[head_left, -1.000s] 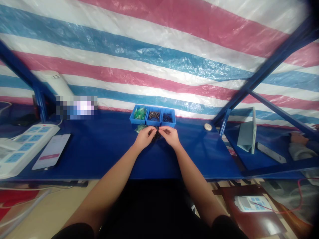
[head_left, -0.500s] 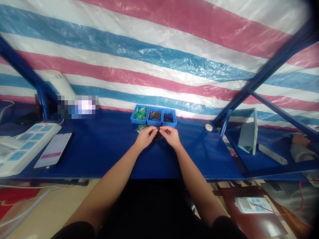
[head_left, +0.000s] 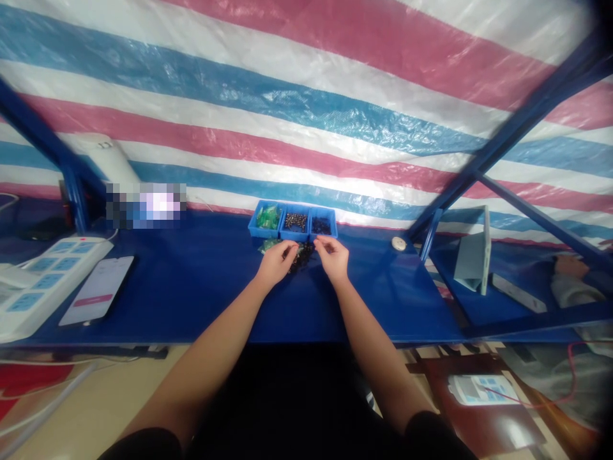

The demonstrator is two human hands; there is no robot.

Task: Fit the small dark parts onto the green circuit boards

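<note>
Both my hands rest on a blue table (head_left: pixel 201 287), just in front of three small blue bins (head_left: pixel 293 225). The left bin holds green parts, the middle one dark round parts, the right one dark small parts. My left hand (head_left: pixel 274 262) is curled with its fingertips pinched over a small dark pile of parts (head_left: pixel 301 258) between the hands. My right hand (head_left: pixel 331 254) has lifted toward the right bin, fingers pinched together; what they hold is too small to make out. A few green parts (head_left: pixel 266 245) lie by my left hand.
A white phone (head_left: pixel 98 291) and a white power strip (head_left: pixel 41 281) lie at the table's left. A small round white object (head_left: pixel 398 243) sits right of the bins. A blue frame post (head_left: pixel 483 160) slants on the right; another person's hand (head_left: pixel 567 265) shows far right.
My hands, which were pinched together over the dark pile, have parted. The right hand has moved up and right toward the right bin. The left hand stays by the pile.
</note>
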